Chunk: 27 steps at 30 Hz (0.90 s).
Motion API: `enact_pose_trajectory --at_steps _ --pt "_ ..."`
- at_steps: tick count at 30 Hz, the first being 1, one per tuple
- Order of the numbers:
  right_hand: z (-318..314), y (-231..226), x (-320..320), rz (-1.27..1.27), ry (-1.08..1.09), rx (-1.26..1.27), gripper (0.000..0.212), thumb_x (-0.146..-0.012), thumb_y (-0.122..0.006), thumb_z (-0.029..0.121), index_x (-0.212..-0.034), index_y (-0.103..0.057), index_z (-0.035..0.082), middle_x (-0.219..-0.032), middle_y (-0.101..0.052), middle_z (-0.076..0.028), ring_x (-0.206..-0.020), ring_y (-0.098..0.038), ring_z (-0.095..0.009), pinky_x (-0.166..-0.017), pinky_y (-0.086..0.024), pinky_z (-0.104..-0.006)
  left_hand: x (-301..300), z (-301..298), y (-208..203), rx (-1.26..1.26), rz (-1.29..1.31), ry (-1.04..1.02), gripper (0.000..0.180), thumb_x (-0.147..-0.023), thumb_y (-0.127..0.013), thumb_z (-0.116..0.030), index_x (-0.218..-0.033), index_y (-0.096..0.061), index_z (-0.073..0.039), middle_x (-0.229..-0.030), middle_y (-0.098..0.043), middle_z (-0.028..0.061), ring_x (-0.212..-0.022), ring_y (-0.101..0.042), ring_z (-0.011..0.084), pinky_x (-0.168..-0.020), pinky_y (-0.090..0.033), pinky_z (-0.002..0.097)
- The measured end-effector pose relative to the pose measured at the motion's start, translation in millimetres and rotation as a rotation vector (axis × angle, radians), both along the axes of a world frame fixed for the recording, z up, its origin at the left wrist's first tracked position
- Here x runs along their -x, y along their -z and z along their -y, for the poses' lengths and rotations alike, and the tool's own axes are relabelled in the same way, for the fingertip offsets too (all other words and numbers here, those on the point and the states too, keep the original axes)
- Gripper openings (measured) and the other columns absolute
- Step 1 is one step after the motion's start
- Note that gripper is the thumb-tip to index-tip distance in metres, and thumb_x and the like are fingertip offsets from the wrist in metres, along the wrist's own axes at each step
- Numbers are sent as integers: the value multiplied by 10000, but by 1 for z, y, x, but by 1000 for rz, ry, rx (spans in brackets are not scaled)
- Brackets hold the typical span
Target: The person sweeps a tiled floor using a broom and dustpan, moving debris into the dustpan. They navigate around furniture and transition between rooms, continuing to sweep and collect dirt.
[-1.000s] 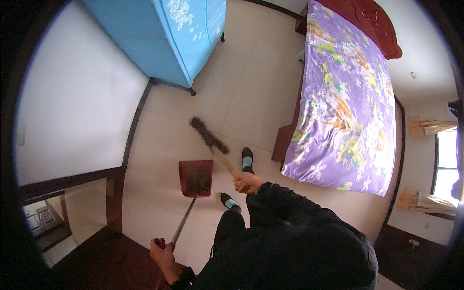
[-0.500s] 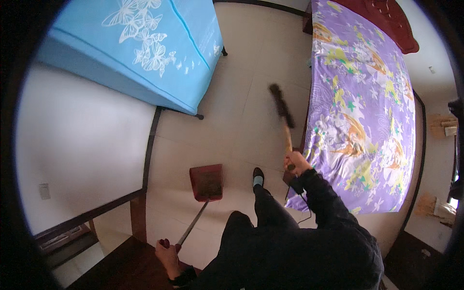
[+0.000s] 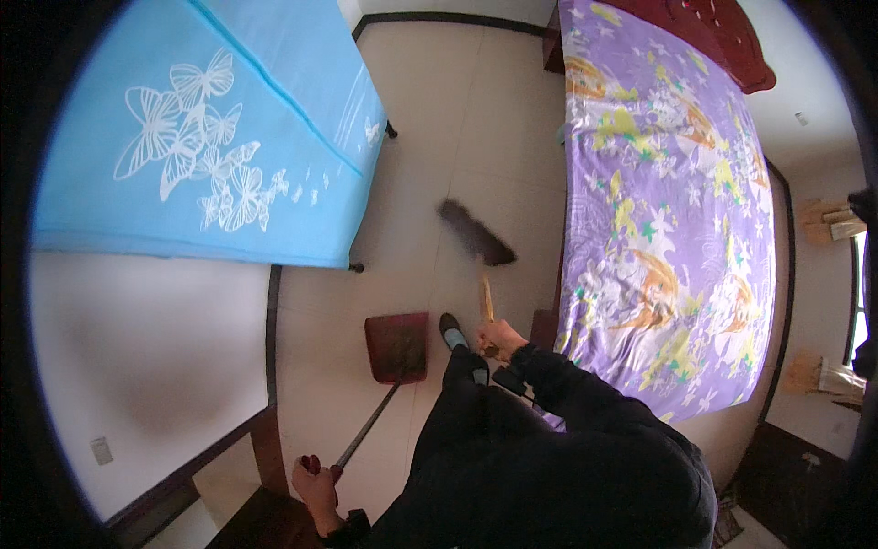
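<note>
My right hand (image 3: 501,339) is wrapped round the wooden handle of a broom (image 3: 487,297). The broom's dark, wide brush head (image 3: 477,234) is on or just over the floor ahead, smeared by motion. At the lower left, my left hand (image 3: 315,480) grips the top of a long-handled dustpan (image 3: 396,347). Its red pan rests on the tiles with the opening facing away from me, and dark dirt seems to lie inside. The dustpan's grey pole (image 3: 368,425) slants from the pan down to my fist.
On the right stands a bed with a purple flowered cover (image 3: 672,210) and a dark red headboard (image 3: 722,37). A blue cloth wardrobe with white butterflies (image 3: 238,137) is at upper left. Below it are a white wall (image 3: 155,357) and dark wooden furniture (image 3: 265,522). Pale tiles (image 3: 439,119) run between.
The broom has swung left, from beside the bed to the middle of the floor, with my right hand following. My feet have shifted left. The dustpan stays nearly in place.
</note>
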State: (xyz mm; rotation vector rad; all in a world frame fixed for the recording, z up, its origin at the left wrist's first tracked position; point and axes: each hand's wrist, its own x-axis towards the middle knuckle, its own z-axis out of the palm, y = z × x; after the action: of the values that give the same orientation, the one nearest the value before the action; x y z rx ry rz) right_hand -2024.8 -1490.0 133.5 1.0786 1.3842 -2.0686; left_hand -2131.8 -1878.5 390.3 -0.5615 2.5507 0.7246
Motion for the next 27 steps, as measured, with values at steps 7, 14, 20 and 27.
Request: enact_pose_trajectory --at_steps 7,14,20,27 --pt "-101 -110 10 38 598 399 136 -849 -529 102 -746 -491 20 -626 -475 -49 -506 -475 -132 -420 -362 -256 78 -63 15 -110 22 87 303 -591 -657 79 -840 -489 124 -842 -528 131 -819 -544 192 -692 -468 273" --pt "-243 -28 51 22 381 -116 124 -725 -622 115 -779 -536 43 -677 -566 -66 -591 -581 -185 -476 -435 -274 135 -151 19 -55 10 174 329 -566 -656 74 -826 -456 95 -805 -498 105 -774 -521 183 -641 -465 270" --pt "-343 51 147 -350 -9 -379 144 -726 -605 112 -844 -546 53 -702 -564 -50 -618 -581 -188 -532 -465 -288 173 -273 14 -154 -120 94 256 -589 -586 92 -738 -385 35 -734 -406 72 -688 -424 153 -563 -399 232" --pt "-389 -60 202 -89 757 576 130 -861 -511 92 -779 -464 4 -652 -485 -35 -535 -494 -160 -475 -415 -303 221 -394 -8 -211 -100 79 312 -598 -464 140 -693 -252 -67 -720 -236 21 -602 -255 127 -557 -323 218"
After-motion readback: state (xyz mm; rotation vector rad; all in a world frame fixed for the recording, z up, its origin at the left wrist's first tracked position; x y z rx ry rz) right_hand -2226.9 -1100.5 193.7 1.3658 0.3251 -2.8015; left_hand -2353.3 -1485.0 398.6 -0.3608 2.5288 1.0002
